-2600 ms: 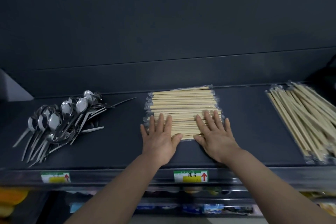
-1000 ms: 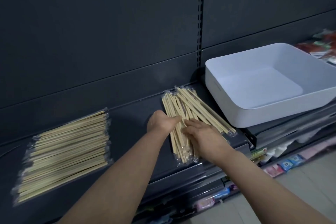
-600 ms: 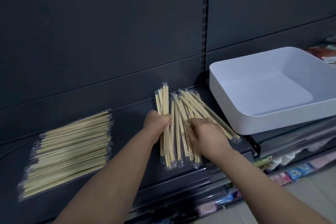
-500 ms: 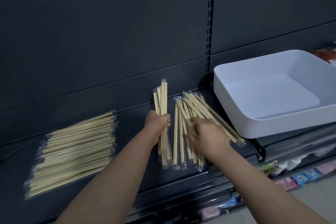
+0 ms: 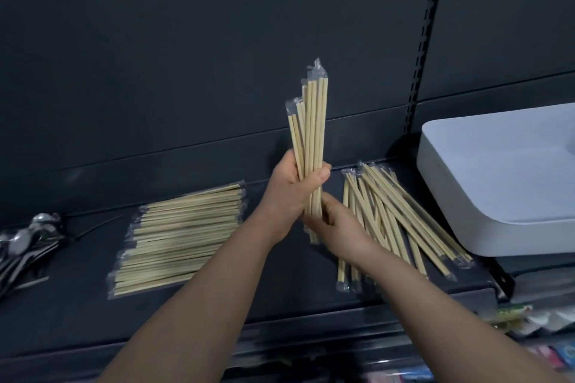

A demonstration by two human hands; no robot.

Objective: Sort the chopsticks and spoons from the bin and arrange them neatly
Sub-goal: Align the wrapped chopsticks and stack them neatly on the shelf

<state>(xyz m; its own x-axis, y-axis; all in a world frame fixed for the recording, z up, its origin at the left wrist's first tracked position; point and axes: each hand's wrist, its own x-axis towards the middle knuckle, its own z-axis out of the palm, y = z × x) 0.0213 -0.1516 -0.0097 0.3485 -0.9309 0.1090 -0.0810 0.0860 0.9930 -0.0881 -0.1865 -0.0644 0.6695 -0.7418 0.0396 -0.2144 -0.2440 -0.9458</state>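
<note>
**A:** A bundle of wrapped chopsticks (image 5: 312, 127) is held upright above the shelf (image 5: 77, 320), lifted clear of it. The left hand (image 5: 289, 193) is wrapped round its middle, fingers curled tight.

**B:** And the right hand (image 5: 339, 227) is closed about the lower end, just beneath. Neither hand is seen open.

**A:** The tops are seen to be uneven. One packet sits lower than the rest.

**B:** So squaring up is judged to be the step in hand. It is best done with the grip slackened a touch and the ends tapped down on the shelf until level, so that no wrapper is creased.

**A:** The loose pile (image 5: 398, 221) is fanned out on the right, just beside the white bin (image 5: 497, 183).

**B:** The neat stack (image 5: 180, 236) is laid flat on the left, and the spoons (image 5: 21, 242) are heaped at the far left edge.

**A:** The bundle should be turned to match that stack before it is set down, it is thought. Otherwise the rows will be crossed.

**B:** The slippery film is to be minded too. A packet could be shed if the hold is eased too far.
</note>
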